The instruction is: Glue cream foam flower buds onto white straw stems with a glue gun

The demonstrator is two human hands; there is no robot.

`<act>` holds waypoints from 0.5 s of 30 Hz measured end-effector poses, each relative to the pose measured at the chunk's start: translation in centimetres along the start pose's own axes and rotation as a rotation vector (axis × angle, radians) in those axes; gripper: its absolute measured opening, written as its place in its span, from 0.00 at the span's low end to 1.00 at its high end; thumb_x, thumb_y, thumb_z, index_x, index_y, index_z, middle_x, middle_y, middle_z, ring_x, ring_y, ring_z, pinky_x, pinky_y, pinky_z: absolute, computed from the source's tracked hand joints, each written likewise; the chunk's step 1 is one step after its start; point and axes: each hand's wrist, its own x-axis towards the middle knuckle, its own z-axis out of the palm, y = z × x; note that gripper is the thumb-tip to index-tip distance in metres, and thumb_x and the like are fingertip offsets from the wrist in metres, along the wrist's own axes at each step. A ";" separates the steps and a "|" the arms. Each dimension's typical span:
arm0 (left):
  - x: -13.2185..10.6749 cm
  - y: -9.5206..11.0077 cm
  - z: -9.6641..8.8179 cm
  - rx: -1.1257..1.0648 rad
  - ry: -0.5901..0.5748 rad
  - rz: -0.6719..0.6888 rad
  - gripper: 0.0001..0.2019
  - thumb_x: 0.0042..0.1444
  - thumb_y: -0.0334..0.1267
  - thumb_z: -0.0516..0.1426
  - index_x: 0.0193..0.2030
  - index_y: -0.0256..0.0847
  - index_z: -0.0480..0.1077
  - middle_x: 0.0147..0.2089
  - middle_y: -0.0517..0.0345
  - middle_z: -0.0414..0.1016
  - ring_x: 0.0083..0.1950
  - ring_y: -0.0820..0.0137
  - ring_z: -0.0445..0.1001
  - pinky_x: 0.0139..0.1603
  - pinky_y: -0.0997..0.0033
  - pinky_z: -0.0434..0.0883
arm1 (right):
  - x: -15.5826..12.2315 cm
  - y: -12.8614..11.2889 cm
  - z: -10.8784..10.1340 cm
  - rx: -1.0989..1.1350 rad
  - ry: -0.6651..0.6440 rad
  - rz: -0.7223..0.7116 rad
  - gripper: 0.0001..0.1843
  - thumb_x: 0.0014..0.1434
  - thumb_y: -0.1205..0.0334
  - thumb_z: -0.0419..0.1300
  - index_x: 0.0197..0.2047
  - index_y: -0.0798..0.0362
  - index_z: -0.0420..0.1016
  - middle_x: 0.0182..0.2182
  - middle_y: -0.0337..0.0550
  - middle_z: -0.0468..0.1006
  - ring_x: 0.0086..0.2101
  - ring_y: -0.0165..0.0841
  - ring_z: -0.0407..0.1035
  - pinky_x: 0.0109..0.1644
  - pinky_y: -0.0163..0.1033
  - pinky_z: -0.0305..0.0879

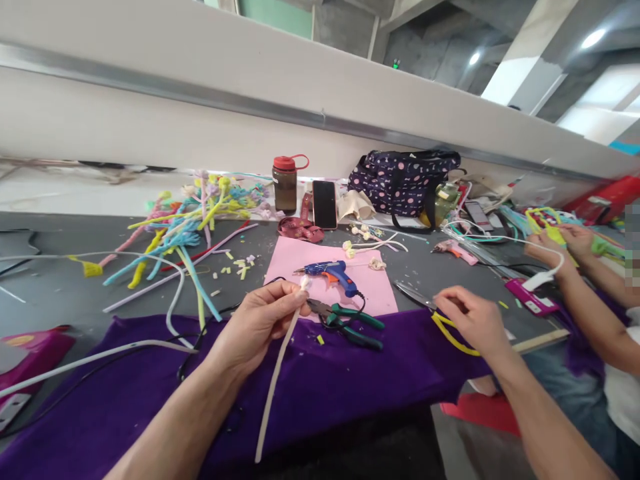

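My left hand [265, 317] is closed, thumb and fingers pinching a cream-white pipe cleaner [276, 373]. Its upper end carries a small white tuft, and its long tail hangs down over the purple cloth [360, 393]. At the right, my right hand [473, 323] has its fingers curled in at the pivot of yellow-handled scissors [453, 331], whose blades point left; the fingertips are partly hidden. Between the hands lie green-handled pliers [357, 327], and behind them a blue glue gun [327, 272] rests on a pink sheet [287, 257].
A heap of coloured pipe cleaners [190, 223] covers the back left. Along the back stand a bottle [285, 190], a phone [325, 205] and a patterned bag [405, 183]. Cables cross the left side. A co-worker's hands [555, 247] are busy at the right, near a pink power strip [530, 298].
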 end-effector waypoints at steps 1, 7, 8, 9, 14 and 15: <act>0.0 0.0 0.0 -0.001 0.003 0.000 0.10 0.47 0.40 0.61 0.27 0.36 0.68 0.23 0.60 0.70 0.17 0.85 0.53 0.14 0.86 0.48 | -0.1 2.0 -0.5 -0.115 -0.007 0.032 0.14 0.54 0.48 0.55 0.32 0.50 0.74 0.27 0.39 0.74 0.27 0.34 0.69 0.32 0.36 0.61; 0.0 0.1 0.3 0.010 0.019 -0.009 0.10 0.46 0.41 0.62 0.27 0.35 0.68 0.22 0.61 0.69 0.16 0.85 0.52 0.14 0.86 0.48 | -0.8 7.7 -1.6 -0.328 -0.316 -0.091 0.19 0.52 0.54 0.55 0.47 0.50 0.71 0.46 0.49 0.70 0.44 0.41 0.67 0.47 0.43 0.61; 0.1 0.1 0.4 0.013 0.020 -0.013 0.11 0.46 0.41 0.62 0.27 0.35 0.68 0.22 0.60 0.70 0.16 0.85 0.52 0.14 0.86 0.48 | -0.8 7.6 -1.6 -0.330 -0.356 -0.098 0.20 0.52 0.56 0.55 0.48 0.49 0.70 0.46 0.48 0.70 0.44 0.41 0.67 0.48 0.43 0.61; 0.1 0.0 0.4 0.015 0.021 -0.016 0.11 0.45 0.41 0.62 0.27 0.35 0.68 0.22 0.60 0.70 0.16 0.85 0.52 0.14 0.85 0.48 | -0.7 7.2 -1.6 -0.334 -0.391 -0.098 0.20 0.52 0.57 0.54 0.50 0.49 0.69 0.46 0.48 0.70 0.44 0.40 0.67 0.47 0.42 0.61; 0.1 -0.1 0.4 0.020 0.033 -0.018 0.11 0.45 0.41 0.62 0.27 0.36 0.68 0.22 0.61 0.70 0.16 0.85 0.53 0.14 0.85 0.48 | 0.6 5.3 -1.6 -0.464 -0.470 -0.098 0.26 0.51 0.63 0.53 0.55 0.48 0.65 0.42 0.47 0.74 0.39 0.39 0.70 0.39 0.38 0.61; 0.0 -0.1 0.4 0.019 0.031 -0.018 0.11 0.45 0.41 0.62 0.27 0.36 0.68 0.22 0.61 0.70 0.16 0.85 0.53 0.14 0.85 0.48 | 0.9 5.2 -1.7 -0.500 -0.466 -0.099 0.27 0.50 0.63 0.53 0.55 0.48 0.64 0.41 0.47 0.74 0.39 0.41 0.70 0.39 0.39 0.61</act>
